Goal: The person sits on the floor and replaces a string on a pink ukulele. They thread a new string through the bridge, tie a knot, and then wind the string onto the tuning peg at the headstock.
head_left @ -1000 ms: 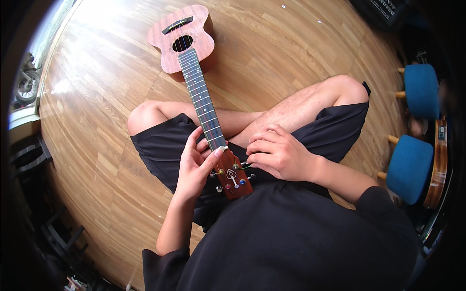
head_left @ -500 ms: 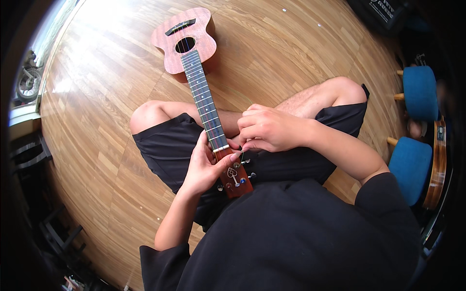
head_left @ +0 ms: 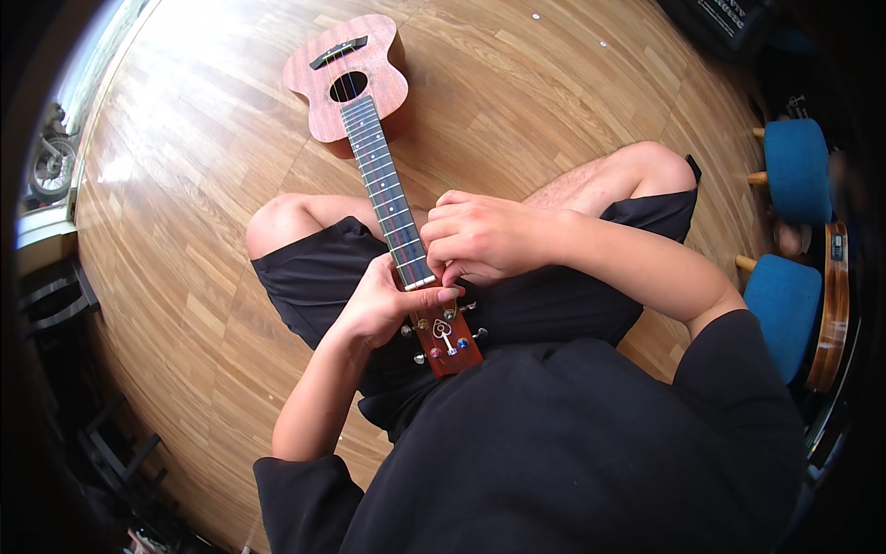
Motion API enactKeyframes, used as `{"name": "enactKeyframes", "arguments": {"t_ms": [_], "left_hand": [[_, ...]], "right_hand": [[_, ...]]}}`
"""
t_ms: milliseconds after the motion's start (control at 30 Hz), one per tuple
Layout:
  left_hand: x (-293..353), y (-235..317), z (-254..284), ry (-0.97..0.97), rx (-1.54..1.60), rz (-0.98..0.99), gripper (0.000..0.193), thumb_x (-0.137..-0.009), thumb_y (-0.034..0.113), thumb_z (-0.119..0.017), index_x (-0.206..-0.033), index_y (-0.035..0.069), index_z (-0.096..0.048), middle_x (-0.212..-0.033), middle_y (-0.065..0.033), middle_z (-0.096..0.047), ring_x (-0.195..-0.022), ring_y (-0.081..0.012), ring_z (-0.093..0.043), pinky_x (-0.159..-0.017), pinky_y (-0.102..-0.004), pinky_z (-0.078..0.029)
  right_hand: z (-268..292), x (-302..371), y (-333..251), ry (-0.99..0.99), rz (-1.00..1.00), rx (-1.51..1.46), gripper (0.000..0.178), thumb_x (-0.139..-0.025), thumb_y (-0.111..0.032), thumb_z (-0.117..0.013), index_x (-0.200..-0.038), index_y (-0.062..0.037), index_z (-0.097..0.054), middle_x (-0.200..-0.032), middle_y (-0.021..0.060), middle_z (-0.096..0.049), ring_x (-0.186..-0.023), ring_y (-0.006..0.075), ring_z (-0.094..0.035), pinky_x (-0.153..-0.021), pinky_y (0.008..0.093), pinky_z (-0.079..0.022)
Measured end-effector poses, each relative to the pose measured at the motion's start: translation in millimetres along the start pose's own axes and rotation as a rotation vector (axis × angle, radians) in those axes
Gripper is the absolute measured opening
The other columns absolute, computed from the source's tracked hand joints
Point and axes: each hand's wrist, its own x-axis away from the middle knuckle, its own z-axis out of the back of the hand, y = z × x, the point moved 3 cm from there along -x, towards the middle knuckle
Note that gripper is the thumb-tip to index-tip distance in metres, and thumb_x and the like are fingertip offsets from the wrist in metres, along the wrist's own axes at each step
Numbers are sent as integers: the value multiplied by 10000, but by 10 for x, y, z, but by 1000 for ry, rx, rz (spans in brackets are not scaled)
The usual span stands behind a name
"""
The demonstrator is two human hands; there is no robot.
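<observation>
A ukulele (head_left: 399, 83) with a reddish-brown wooden body lies pointing away from me, its body on the floor and its headstock (head_left: 443, 351) at my lap. Coloured strings run along the dark fretboard (head_left: 388, 189). My left hand (head_left: 380, 300) wraps round the neck by the nut, its thumb laid across the top of the headstock. Close beside the nut, my right hand (head_left: 480, 235) is closed in a pinch on a thin string, mostly hidden by the fingers. Tuning pegs (head_left: 480, 333) stick out on both sides of the headstock.
My crossed legs (head_left: 286, 222) sit either side of the neck. On the right stand blue-cushioned stools (head_left: 783, 309) and another wooden stringed instrument (head_left: 828, 309). A black bag (head_left: 724, 23) lies at the far right. Dark furniture (head_left: 120, 443) lines the left edge.
My right hand has shifted a little left and up, closer to the fretboard. My left thumb lies flatter across the headstock, and the left forearm has swung slightly outward.
</observation>
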Motion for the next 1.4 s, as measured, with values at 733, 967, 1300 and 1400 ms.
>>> {"name": "enactKeyframes", "arguments": {"t_ms": [733, 967, 1300, 1400], "left_hand": [[0, 20, 54, 2, -136, -9, 219, -882, 44, -767, -1042, -11, -628, -948, -76, -721, -911, -162, -723, -820, -314, -600], [27, -45, 25, 84, -96, -113, 291, -867, -9, -764, -1106, -35, -601, -1017, -98, -710, -931, -190, -732, -858, -330, -607], [25, -70, 2, 119, -16, -78, 270, -868, 10, -783, -1081, -28, -623, -954, -88, -722, -914, -204, -744, -828, -344, -616], [9, -36, -12, 126, -57, -49, 269, -861, 29, -796, -1069, -22, -634, -926, -76, -726, -899, -192, -743, -813, -333, -615]], "right_hand": [[19, -152, -9, 127, 41, -74, 126, -845, -139, -740, -891, -83, -636, -887, 48, -607, -837, 259, -615, -812, 389, -464], [-22, -98, 19, 188, 22, -85, 127, -838, -136, -745, -878, -80, -637, -881, 45, -619, -816, 262, -620, -801, 394, -472], [28, 17, 34, 199, -86, -153, 134, -819, -105, -754, -876, -70, -638, -841, 49, -615, -781, 275, -613, -792, 399, -470], [21, 21, 38, 200, -100, -177, 140, -812, -94, -758, -882, -69, -639, -840, 48, -615, -771, 276, -613, -788, 397, -470]]}}
